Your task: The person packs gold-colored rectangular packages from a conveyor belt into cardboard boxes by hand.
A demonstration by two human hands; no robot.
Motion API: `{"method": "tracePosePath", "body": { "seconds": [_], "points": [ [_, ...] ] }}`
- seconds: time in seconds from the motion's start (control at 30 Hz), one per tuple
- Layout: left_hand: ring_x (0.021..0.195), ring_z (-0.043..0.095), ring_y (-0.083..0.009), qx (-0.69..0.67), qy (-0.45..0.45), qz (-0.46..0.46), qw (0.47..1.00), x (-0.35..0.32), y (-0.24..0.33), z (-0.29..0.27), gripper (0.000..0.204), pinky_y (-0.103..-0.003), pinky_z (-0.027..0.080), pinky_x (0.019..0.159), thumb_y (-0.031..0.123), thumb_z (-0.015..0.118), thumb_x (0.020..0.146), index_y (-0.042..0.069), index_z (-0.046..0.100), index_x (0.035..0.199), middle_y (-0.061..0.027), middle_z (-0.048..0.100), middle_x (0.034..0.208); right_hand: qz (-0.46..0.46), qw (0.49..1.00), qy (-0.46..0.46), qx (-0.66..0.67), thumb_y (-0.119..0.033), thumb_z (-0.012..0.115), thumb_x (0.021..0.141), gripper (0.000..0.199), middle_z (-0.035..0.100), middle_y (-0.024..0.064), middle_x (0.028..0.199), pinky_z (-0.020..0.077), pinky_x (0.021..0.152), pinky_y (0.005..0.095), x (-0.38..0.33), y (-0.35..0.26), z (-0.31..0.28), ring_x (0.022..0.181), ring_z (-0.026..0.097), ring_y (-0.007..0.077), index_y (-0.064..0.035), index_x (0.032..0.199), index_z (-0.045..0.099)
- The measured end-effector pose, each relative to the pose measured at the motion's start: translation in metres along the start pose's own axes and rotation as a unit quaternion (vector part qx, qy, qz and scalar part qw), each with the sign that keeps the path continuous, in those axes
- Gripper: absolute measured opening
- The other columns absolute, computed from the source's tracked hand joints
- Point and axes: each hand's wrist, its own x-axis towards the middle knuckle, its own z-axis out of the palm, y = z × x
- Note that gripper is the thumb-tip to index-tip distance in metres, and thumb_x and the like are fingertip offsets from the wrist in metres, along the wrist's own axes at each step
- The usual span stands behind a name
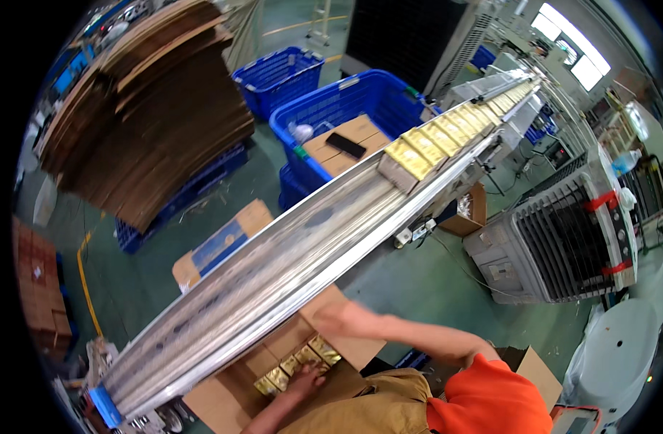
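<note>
Gold foil packets (296, 366) are lying in a row inside an open cardboard carton (230, 401) at the lower centre of the frame, partly tucked under the lower end of a long metal conveyor chute (273, 271). The left hand (307, 377) is resting palm-down on the packets, fingers spread flat over them; it is pressing or touching rather than gripping, and no packet is seen closed in it. The right hand (330, 316) is reaching toward the carton's upper flap, just beside the chute's edge; it is motion-blurred, so whether it is open or holding anything cannot be told.

The chute is running diagonally from the lower left of the frame to the upper right. More gold boxes (447, 134) are sitting in a line on its upper half, touching end to end; the lower half is showing bare metal.

An orange sleeve (490, 398) and tan trousers (360, 409) are filling the lower right centre. Beyond the chute, a blue plastic crate (324, 108) is holding brown cartons with a dark phone (345, 145) lying on top. Flattened cardboard sheets (150, 108) are standing stacked at the upper left. A grey louvred cooler unit (563, 239) is standing at the right.
</note>
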Motion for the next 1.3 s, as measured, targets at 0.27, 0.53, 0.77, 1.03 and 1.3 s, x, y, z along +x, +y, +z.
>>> {"method": "tracePosePath", "body": {
  "seconds": [0.27,0.53,0.77,1.03,1.3],
  "points": [
    [0.071,0.066,-0.0249,-0.081,0.193,0.095,0.973,0.054,0.133,-0.116,0.020,-0.033,0.052,0.064,0.022,0.064,0.085,0.006,0.067,0.096,-0.0107,0.067,0.079,0.101,0.805,0.391,-0.434,-0.023,0.066,0.082,0.031,0.058,0.0208,0.096,0.0463,0.077,0.0439,0.021,0.200,-0.380,0.087,0.056,0.0373,0.0010,0.099,0.057],
    [0.057,0.059,-0.0096,-0.286,0.300,-0.082,0.906,0.054,0.164,-0.211,0.022,-0.023,0.047,0.055,0.023,0.061,0.090,0.005,0.064,0.103,-0.0043,0.064,0.069,0.396,0.853,0.167,-0.295,-0.077,0.059,0.064,0.100,0.060,0.0288,0.109,0.0455,0.090,0.0396,0.064,0.248,-0.460,0.104,0.059,0.0360,0.0089,0.115,0.056],
    [0.071,0.061,-0.0128,-0.388,0.319,-0.092,0.860,0.098,0.120,-0.265,0.051,-0.026,0.049,0.063,0.040,0.059,0.090,0.004,0.048,0.125,-0.0092,0.064,0.091,0.372,0.893,-0.002,-0.254,-0.079,0.067,0.052,0.110,0.060,0.0303,0.109,0.0485,0.087,0.0394,0.107,0.159,-0.332,0.101,0.062,0.0375,0.0132,0.111,0.056],
    [0.098,0.063,-0.0213,-0.311,0.392,-0.145,0.854,-0.021,0.024,-0.282,0.069,-0.033,0.048,0.085,0.046,0.081,0.065,0.005,0.057,0.114,-0.0113,0.066,0.106,0.196,0.977,0.027,-0.080,-0.067,0.076,0.055,0.095,0.066,0.0235,0.098,0.0504,0.083,0.0379,0.134,0.037,-0.108,0.093,0.065,0.0345,0.0087,0.109,0.057],
    [0.096,0.059,-0.0237,-0.248,0.654,-0.134,0.703,-0.174,0.033,-0.186,0.088,-0.036,0.048,0.083,0.033,0.090,0.054,-0.002,0.041,0.118,-0.0135,0.060,0.106,0.112,0.981,0.155,0.023,-0.037,0.090,0.055,0.095,0.058,0.0169,0.113,0.0476,0.087,0.0348,0.051,-0.103,-0.007,0.103,0.058,0.0249,0.0023,0.125,0.038]
  ]
}}
